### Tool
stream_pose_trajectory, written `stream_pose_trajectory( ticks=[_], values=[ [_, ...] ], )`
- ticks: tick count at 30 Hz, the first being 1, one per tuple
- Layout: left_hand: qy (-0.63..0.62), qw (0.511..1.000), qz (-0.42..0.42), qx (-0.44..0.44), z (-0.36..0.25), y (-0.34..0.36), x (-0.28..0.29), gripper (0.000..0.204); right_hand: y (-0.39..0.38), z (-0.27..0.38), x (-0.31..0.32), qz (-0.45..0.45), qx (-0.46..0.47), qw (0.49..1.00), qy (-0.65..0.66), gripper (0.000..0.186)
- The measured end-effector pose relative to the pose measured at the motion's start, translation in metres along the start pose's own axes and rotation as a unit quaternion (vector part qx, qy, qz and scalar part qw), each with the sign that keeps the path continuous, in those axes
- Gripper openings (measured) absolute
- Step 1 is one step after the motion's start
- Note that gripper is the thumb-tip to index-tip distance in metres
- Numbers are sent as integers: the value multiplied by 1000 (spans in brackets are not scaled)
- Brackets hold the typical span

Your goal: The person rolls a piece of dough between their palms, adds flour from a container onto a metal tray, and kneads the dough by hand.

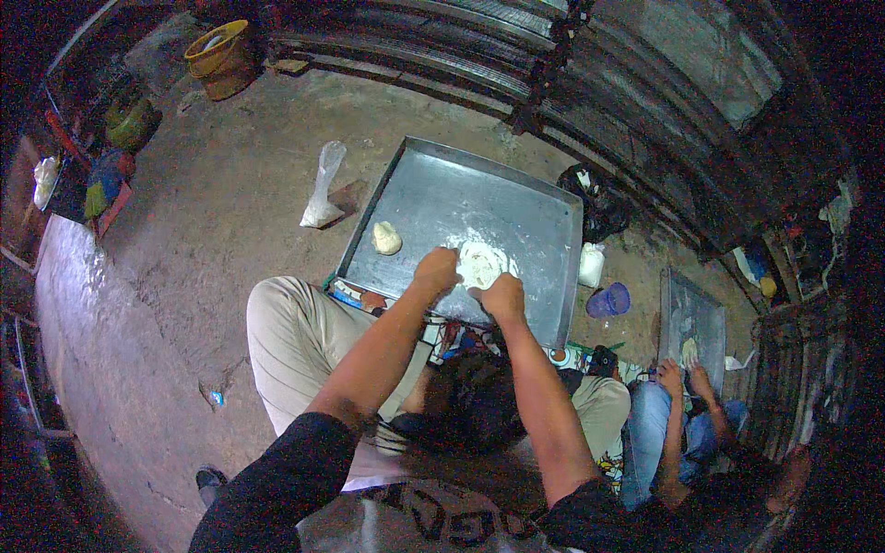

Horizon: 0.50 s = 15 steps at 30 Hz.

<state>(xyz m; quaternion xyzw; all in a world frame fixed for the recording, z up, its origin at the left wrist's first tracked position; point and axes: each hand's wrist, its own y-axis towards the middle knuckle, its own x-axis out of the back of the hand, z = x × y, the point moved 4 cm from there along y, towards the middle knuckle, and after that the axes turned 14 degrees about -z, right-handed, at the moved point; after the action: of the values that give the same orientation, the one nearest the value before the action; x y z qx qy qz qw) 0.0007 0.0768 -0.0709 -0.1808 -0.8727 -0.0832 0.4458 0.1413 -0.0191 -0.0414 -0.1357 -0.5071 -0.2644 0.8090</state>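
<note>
The flattened dough [480,263] lies on the metal tray [452,180], the left hand [437,272] and right hand [501,297] apart at its edges — whether they pinch it, I cannot tell. It should handle light, soft, stretchy, easily torn — best held gently by opposite rims.
</note>
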Motion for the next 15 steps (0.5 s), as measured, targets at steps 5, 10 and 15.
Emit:
stream_pose_trajectory(
  ticks=[5, 10, 15],
  values=[
    [17, 986, 43, -160, -18, -8, -18, 33, -3, 8, -27, 8, -21, 999, -42, 30],
    [-165, 984, -7, -71, -35, -7, 11, 23, 6, 0, -12, -117, 61, 989, 71, 27],
    [-127, 970, -161, -130, -18, 10, 6, 28, 23, 2, 17, -121, -28, 992, 39, 23]
  ],
)
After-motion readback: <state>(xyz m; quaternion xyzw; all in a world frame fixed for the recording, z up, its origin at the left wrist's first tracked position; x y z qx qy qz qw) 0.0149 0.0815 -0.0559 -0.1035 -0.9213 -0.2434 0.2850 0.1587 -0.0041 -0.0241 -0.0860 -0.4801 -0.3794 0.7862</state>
